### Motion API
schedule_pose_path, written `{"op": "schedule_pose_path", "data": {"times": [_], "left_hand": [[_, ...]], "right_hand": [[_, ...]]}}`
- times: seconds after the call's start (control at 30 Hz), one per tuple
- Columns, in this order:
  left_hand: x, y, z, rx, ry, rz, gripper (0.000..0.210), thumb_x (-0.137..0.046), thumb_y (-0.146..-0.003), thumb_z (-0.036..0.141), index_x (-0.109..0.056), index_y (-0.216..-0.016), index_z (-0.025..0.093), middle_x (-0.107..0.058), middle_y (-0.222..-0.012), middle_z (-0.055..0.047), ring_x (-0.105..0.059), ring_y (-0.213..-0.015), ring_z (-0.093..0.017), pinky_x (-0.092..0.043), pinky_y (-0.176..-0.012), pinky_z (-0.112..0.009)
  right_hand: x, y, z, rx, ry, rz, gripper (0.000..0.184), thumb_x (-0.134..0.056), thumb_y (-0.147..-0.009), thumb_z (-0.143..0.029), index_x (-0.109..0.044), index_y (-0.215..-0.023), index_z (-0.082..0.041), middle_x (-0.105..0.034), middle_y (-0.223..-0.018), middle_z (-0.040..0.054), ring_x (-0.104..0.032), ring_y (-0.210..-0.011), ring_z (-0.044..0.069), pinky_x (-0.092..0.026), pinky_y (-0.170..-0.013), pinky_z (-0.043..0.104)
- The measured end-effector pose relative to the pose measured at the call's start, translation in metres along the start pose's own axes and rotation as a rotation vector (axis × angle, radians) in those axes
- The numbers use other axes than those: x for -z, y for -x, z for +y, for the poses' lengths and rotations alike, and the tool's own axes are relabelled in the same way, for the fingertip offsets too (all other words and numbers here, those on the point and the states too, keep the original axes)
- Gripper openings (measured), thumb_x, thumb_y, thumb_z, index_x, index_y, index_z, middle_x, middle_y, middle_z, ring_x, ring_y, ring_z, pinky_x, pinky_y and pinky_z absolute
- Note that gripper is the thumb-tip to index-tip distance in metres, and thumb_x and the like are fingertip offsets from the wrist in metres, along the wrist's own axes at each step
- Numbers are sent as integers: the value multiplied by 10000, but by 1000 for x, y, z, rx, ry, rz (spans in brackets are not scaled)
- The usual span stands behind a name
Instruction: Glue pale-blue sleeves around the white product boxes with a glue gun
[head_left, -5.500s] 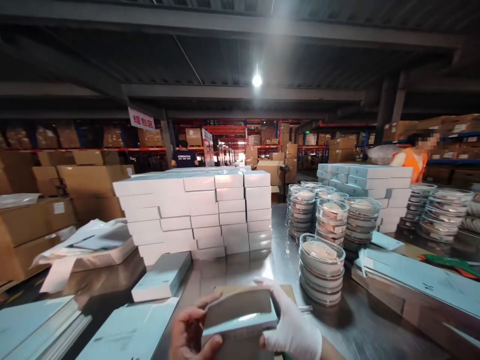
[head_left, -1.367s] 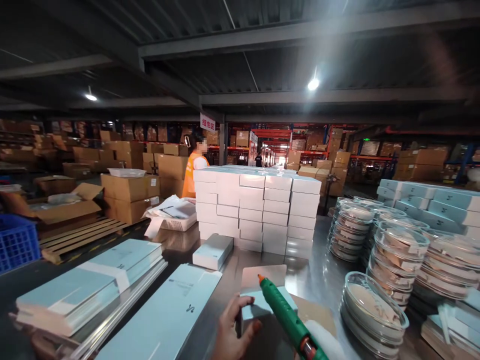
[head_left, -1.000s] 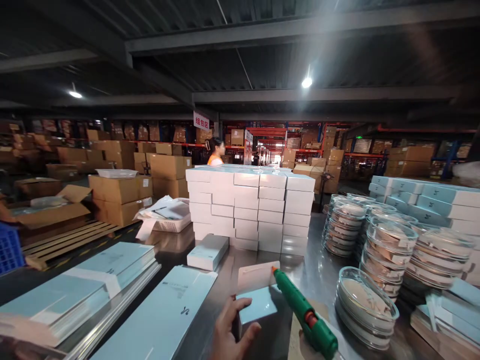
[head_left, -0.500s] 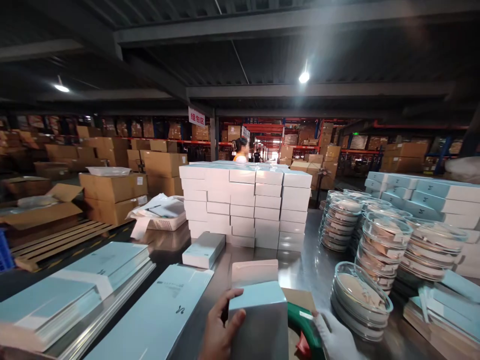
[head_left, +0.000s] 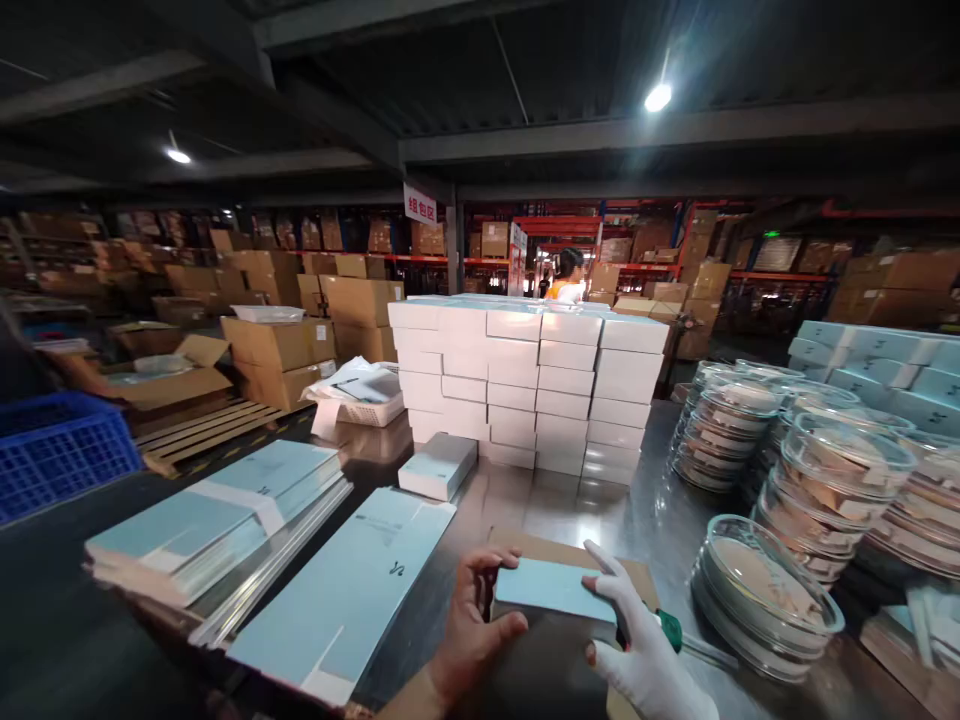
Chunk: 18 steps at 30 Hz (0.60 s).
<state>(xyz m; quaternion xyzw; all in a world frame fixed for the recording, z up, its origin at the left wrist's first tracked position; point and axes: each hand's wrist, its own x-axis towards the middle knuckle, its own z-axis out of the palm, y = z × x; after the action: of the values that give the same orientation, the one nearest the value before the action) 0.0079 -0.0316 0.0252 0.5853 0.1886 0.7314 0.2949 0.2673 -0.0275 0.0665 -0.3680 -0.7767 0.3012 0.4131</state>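
Note:
Low at the front of the metal table, a small carton (head_left: pixel 555 592) with a light blue end and a grey face stands between my hands. My bare left hand (head_left: pixel 476 625) grips its left side, thumb across the grey face. My right hand (head_left: pixel 637 635), in a white glove with bare fingertips, holds the right side. Behind that hand a green tool (head_left: pixel 670 630) lies partly hidden. A brown cardboard piece (head_left: pixel 532 545) is under and behind the carton. To the left lie flat light blue cartons (head_left: pixel 352 570) and a closed grey-topped box (head_left: pixel 439 465).
A wall of stacked white boxes (head_left: pixel 525 390) stands across the table. On the right are several stacks of round glass dishes (head_left: pixel 765 600) and blue boxes (head_left: pixel 870 350). A white basket (head_left: pixel 375 410) sits at the back left. Another person (head_left: pixel 566 275) is beyond the boxes.
My right hand has moved from the green tool onto the carton's right side. The carton's raised end flap no longer shows. The view has swung left.

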Motion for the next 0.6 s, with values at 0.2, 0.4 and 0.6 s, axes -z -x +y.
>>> {"op": "schedule_pose_path", "data": {"times": [0.2, 0.4, 0.6], "left_hand": [[9, -11, 4, -56, -100, -200, 274, -806, -913, 561, -856, -1068, 341, -800, -1108, -51, -686, -1252, -276, -510, -1129, -411], [13, -12, -1, -20, -239, -131, 438, -731, -881, 717, -844, -994, 309, -838, -1078, -56, -719, -1220, -307, -553, -1104, -461], [62, -66, -49, 241, -647, -90, 750, -281, -1071, 718, -642, -1440, 174, -708, -1432, -197, -674, -1341, -334, -550, -1132, -500]], "right_hand": [[-6, 6, -6, 283, 19, -42, 316, -588, -1059, -309, -752, -1323, -364, -569, -1605, 91, -538, -1486, 293, -479, -1223, 447], [-22, 13, 24, -62, -95, 63, 837, -847, -831, -369, -518, -1599, -323, -474, -1676, 126, -457, -1533, 405, -486, -1216, 514], [-53, -16, 34, -357, -228, 71, 700, -879, -699, -475, -662, -1338, -290, -782, -1238, 122, -720, -1207, 424, -604, -1044, 507]]}}
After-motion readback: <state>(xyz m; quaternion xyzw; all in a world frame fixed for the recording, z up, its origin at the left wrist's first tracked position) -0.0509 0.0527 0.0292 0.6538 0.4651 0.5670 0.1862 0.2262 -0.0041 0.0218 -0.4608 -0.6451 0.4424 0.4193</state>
